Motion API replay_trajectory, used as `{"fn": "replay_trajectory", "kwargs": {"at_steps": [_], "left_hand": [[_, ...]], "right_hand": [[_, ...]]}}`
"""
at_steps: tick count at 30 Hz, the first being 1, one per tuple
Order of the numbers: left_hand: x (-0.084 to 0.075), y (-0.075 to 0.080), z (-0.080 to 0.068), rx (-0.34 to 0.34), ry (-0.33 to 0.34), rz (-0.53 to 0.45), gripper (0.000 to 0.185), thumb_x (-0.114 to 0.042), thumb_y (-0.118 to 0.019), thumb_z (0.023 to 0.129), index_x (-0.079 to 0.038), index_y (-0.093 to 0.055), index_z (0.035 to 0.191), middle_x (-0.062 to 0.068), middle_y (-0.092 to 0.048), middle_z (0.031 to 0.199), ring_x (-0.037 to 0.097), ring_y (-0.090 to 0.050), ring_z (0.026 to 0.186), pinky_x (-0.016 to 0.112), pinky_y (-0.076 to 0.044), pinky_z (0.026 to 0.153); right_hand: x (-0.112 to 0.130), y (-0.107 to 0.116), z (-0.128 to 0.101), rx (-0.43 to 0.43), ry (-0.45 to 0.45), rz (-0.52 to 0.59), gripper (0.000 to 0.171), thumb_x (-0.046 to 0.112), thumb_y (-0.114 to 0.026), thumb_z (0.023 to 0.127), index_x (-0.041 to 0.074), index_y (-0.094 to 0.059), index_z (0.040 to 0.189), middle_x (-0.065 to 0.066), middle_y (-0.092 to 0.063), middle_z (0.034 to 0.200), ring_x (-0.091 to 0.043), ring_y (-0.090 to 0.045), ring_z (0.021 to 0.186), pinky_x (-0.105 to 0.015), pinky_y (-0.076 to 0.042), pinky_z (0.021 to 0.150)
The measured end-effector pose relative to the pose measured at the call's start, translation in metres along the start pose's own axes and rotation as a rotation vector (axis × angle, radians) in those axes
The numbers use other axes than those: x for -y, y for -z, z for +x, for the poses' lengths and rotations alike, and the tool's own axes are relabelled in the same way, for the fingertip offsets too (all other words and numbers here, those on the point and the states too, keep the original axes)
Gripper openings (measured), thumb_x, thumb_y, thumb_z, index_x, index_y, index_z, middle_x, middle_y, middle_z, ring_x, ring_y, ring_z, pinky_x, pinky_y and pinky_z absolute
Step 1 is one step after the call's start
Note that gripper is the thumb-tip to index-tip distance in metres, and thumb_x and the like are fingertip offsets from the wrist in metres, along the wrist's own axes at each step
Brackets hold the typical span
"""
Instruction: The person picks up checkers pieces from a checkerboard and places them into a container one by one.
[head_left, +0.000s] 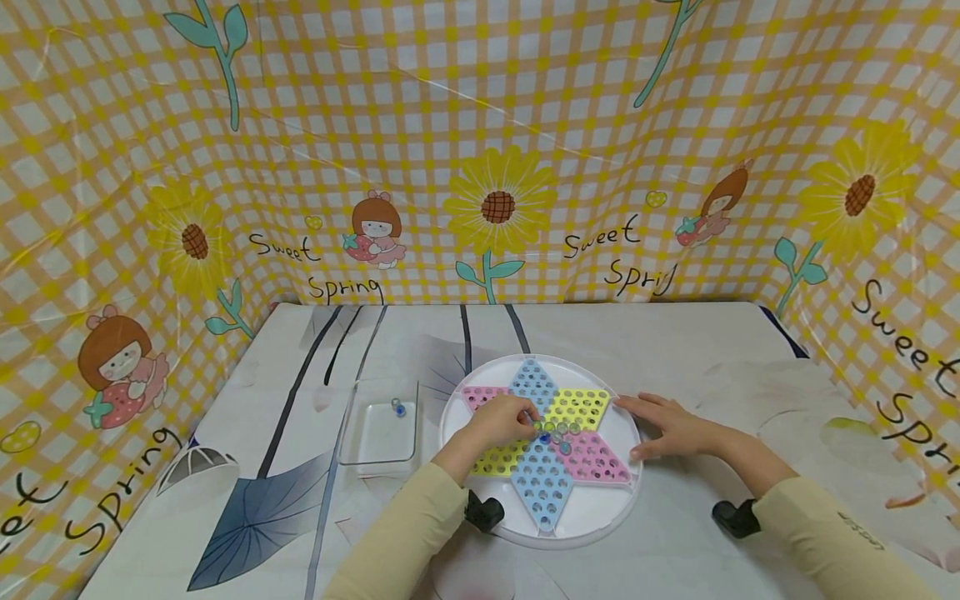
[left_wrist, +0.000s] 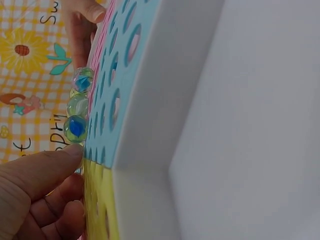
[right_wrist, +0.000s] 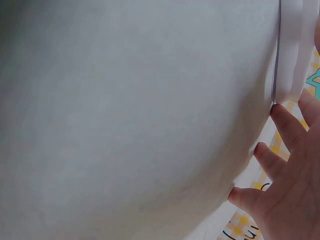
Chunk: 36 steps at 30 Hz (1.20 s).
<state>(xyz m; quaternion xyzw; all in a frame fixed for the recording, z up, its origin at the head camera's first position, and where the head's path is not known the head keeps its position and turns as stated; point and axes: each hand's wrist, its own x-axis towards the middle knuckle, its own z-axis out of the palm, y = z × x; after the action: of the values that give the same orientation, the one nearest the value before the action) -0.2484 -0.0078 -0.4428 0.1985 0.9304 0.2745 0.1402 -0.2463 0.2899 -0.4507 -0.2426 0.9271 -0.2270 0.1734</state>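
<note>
Yellow-checked sunflower cloth [head_left: 420,108] walls the table, and here's the left hand [head_left: 498,422], fingers curled beside glass marbles [head_left: 565,447] clustered mid-star on the Chinese checkers board [head_left: 596,510]; whether it pinches one, I can't tell. The right hand [head_left: 678,428], fingers spread apart, touches the rim. A clear tray [head_left: 382,440] holds more marbles.

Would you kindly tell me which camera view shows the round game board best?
The head view, since nearly the whole game board shows from above. The left wrist view gives a close, steeply slanted part; the right wrist view, only white rim.
</note>
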Motion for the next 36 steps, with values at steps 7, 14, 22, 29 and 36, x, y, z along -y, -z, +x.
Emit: {"fn": "replay_trajectory", "kwargs": {"at_steps": [7,14,22,29,36], "left_hand": [[0.002,0.002,-0.002,-0.007,-0.016,0.004,0.014,-0.021,-0.067,0.083,-0.015,-0.064,0.095,-0.008,-0.055,0.073,0.005,-0.046,0.065,0.018,-0.036,0.061],[0.006,0.009,-0.006,-0.028,-0.037,0.004,0.012,-0.022,-0.067,0.083,-0.015,-0.064,0.092,-0.008,-0.054,0.073,0.004,-0.046,0.065,0.018,-0.037,0.06],[0.016,0.02,-0.009,-0.059,-0.019,-0.049,0.011,-0.021,-0.068,0.082,-0.015,-0.064,0.09,-0.007,-0.053,0.072,0.006,-0.045,0.063,0.02,-0.038,0.058],[0.023,0.032,-0.015,-0.069,0.001,-0.097,0.008,-0.015,-0.064,0.084,-0.014,-0.063,0.092,-0.005,-0.053,0.072,0.008,-0.046,0.063,0.021,-0.039,0.058],[0.031,0.041,-0.019,-0.084,0.038,-0.107,0.013,-0.014,-0.063,0.084,-0.01,-0.063,0.096,-0.002,-0.053,0.076,0.011,-0.047,0.066,0.023,-0.039,0.057]], "right_hand": [[-0.001,0.0,0.0,-0.004,0.008,0.003,0.082,0.042,-0.069,0.076,0.002,-0.032,0.137,-0.027,-0.029,0.142,-0.053,-0.013,0.127,-0.072,-0.01,0.094],[-0.001,-0.001,0.001,-0.013,0.008,-0.014,0.083,0.043,-0.07,0.075,0.003,-0.033,0.137,-0.026,-0.031,0.141,-0.052,-0.015,0.127,-0.072,-0.014,0.093],[-0.001,-0.001,0.001,-0.013,0.008,-0.015,0.082,0.042,-0.069,0.076,0.003,-0.033,0.137,-0.026,-0.03,0.141,-0.053,-0.015,0.127,-0.072,-0.017,0.092],[-0.002,-0.001,0.001,-0.016,0.019,-0.023,0.081,0.042,-0.069,0.076,0.002,-0.033,0.137,-0.026,-0.031,0.141,-0.053,-0.016,0.127,-0.072,-0.017,0.092],[0.0,-0.001,0.001,-0.012,0.007,-0.018,0.082,0.042,-0.069,0.075,0.003,-0.033,0.137,-0.027,-0.03,0.141,-0.053,-0.015,0.127,-0.072,-0.018,0.091]]}}
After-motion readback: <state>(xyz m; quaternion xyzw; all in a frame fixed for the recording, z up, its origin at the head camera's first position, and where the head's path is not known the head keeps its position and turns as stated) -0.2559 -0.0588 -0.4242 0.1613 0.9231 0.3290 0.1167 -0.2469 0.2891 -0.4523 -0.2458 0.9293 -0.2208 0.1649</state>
